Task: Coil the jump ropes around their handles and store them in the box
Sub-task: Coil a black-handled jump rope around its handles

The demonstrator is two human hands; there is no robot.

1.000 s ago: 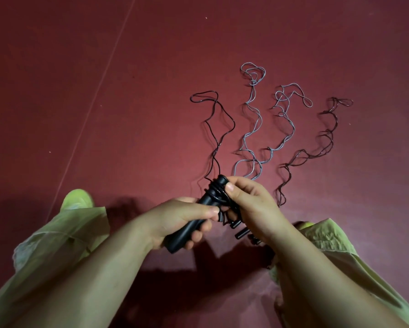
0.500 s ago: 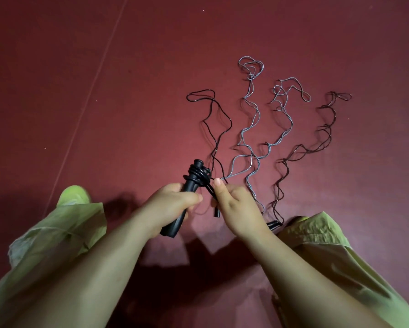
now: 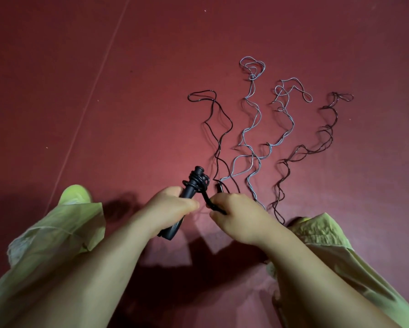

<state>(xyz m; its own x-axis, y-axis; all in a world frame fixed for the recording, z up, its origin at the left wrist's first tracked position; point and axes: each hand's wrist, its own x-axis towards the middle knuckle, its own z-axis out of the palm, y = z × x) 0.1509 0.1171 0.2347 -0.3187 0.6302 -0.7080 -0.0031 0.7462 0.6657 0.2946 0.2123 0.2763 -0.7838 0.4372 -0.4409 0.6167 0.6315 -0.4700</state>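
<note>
since half a second ago the right hand (image 3: 236, 216) has drawn back from the black handle (image 3: 187, 197), pulling a short stretch of black rope (image 3: 204, 197) off its coiled top. its fingers pinch that rope. left hand (image 3: 170, 209) grips the handle, tilted, above the red floor (image 3: 104, 114). beyond, two grey ropes (image 3: 251, 129) and a dark rope (image 3: 317, 147) lie loose. no box in view.

Two black ropes (image 3: 219, 129), two grey ropes (image 3: 252, 119).

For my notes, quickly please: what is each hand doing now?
Left hand: grips the black handle.
Right hand: pinches the black rope.
</note>
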